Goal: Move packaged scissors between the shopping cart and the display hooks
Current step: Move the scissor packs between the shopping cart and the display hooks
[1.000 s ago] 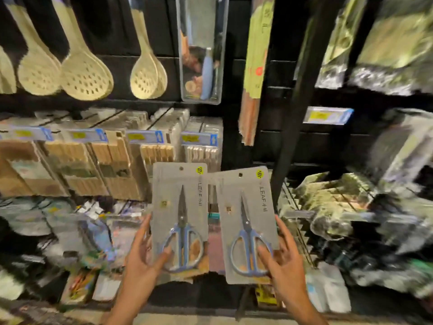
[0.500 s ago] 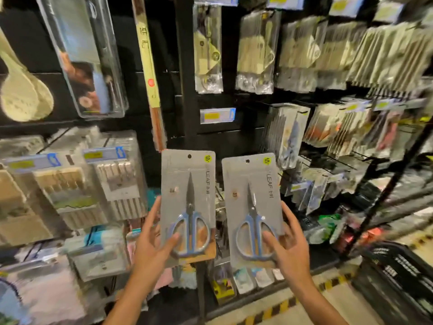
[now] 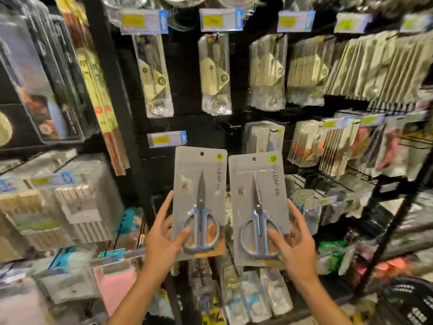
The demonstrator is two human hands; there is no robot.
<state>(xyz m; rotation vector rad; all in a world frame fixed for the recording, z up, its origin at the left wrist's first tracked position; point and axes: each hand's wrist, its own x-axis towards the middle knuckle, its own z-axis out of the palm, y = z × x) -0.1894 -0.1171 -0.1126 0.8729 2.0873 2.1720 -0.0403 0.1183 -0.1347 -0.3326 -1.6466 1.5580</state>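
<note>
black pegboard wall [image 3: 192, 127], left hand [image 3: 164, 240] gripping flat grey scissors pack [image 3: 199, 184], right hand [image 3: 297, 252] gripping its twin [image 3: 257, 184]

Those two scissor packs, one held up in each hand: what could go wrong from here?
Each hand grips only the lower end of its pack, left hand on the left pack, right hand on the right pack, so one could tip or slip. The hang holes at the top are small; threading both at once might miss a hook.
</note>
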